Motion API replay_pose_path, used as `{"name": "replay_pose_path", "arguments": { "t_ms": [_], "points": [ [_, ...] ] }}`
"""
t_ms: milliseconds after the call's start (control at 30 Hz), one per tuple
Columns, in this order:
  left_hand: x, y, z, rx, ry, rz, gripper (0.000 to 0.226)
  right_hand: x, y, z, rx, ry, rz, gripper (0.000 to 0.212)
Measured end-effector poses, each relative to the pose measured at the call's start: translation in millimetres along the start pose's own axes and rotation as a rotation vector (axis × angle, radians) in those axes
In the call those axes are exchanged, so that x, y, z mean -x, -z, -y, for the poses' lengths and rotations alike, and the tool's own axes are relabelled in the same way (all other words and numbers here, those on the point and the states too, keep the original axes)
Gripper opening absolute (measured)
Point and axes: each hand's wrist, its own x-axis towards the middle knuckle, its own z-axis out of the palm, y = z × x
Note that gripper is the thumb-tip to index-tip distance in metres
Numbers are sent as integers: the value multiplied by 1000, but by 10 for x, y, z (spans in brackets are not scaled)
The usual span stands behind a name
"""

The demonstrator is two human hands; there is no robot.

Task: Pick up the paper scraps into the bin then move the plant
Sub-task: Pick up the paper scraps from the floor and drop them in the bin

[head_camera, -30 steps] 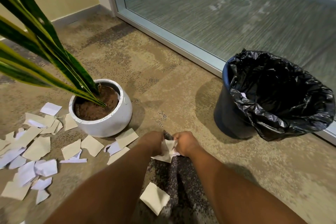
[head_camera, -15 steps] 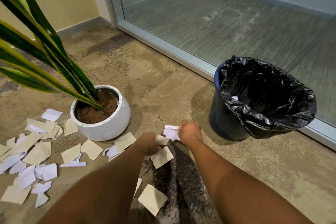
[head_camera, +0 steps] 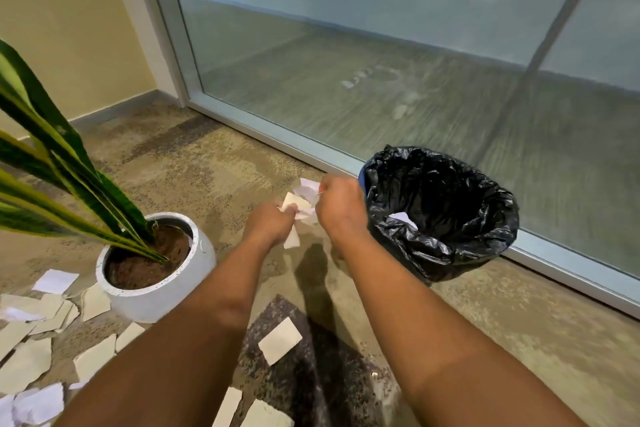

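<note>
Both hands — left hand, right hand — around paper scraps beside bin

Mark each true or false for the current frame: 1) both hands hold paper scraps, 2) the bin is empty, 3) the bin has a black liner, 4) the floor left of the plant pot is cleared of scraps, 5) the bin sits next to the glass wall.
1) True. The left hand and right hand both grip paper scraps, held above the floor near the bin.
2) False. A white scrap in the bin already lies inside against the liner.
3) True. A black liner is folded over the rim.
4) False. Many loose scraps on the floor lie left of and in front of the plant pot.
5) True. It stands beside the glass wall.
</note>
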Motion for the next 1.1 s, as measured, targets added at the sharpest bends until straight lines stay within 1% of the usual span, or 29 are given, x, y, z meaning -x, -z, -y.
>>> {"name": "replay_pose_path", "arguments": {
  "t_ms": [100,267,400,500,600,667,733,800,900,933,1000,1100],
  "points": [
    [-37,33,-262,100,-15,-81,50,-104,258,-30,7,30,-83,31],
    [23,-14,-729,140,-93,-143,50,-219,573,-235,-100,-92,-168,29],
    [117,-177,-1091,158,-137,-116,51,-267,777,-434,-248,-254,-220,26],
    [189,-361,-1343,128,-185,-50,49,-303,921,-593,-264,-352,-228,18],
    [236,-541,-1544,69,-211,73,49,-318,1041,-739,-202,-403,-191,19],
    [251,-612,-1630,41,-214,152,49,-320,1090,-796,-146,-421,-115,16],
    [256,-630,-1659,44,-209,180,54,-309,1106,-830,-125,-428,-45,9],
    [262,-665,-1705,54,-216,169,56,-317,1121,-895,-165,-440,3,9],
    [254,-669,-1711,132,-222,125,47,-330,1112,-946,-195,-435,37,32],
    [241,-657,-1691,172,-216,103,43,-331,1109,-928,-205,-424,27,36],
    [207,-622,-1628,228,-202,48,41,-349,1086,-866,-223,-385,8,37],
    [159,-531,-1478,295,-156,-4,23,-370,992,-683,-271,-307,0,36]
  ]
}}
